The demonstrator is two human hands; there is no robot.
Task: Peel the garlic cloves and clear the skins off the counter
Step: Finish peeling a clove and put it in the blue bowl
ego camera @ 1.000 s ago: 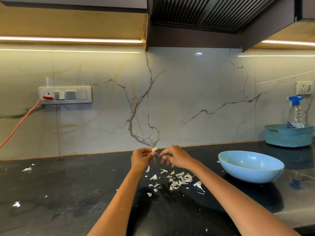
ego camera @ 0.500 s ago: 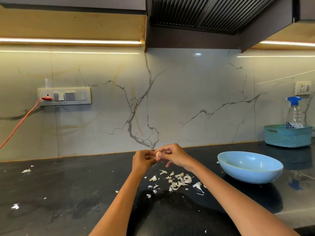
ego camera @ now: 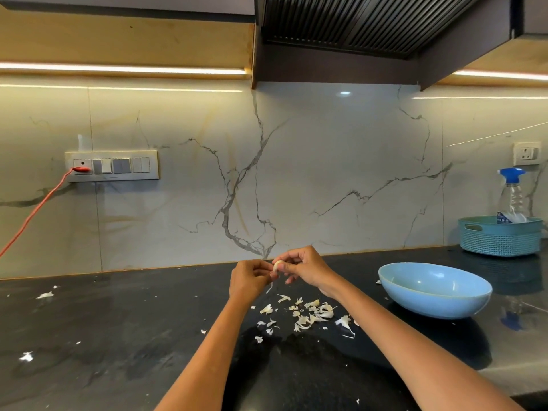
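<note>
**Peeling over the bench, skins piling up below**

Both hands meet above the dark bench [ego camera: 89,336]. The left hand [ego camera: 249,280] and the right hand [ego camera: 305,269] each pinch the same pale garlic clove [ego camera: 278,265] between fingertips, held in the air just in front of the marble wall. A thin strip of skin seems to hang beneath it. Directly below lies a loose heap of skins [ego camera: 311,314], with stray flakes [ego camera: 44,295] scattered well off to the left. The blue bowl [ego camera: 434,289] sits near the right forearm; what it holds cannot be seen.

Risks, as I judge them: the clove is small and likely slick once bare, so a hard tug on the skin could flick it out of the pinch onto the bench or floor. The skins are feather-light; a sweep of the arm or a breath could spread them further, making the clean-up longer. The far-left flakes are easy to miss.

The spray bottle [ego camera: 511,200] in the teal basket [ego camera: 499,237] carries a label, but its writing is too small to read.
</note>
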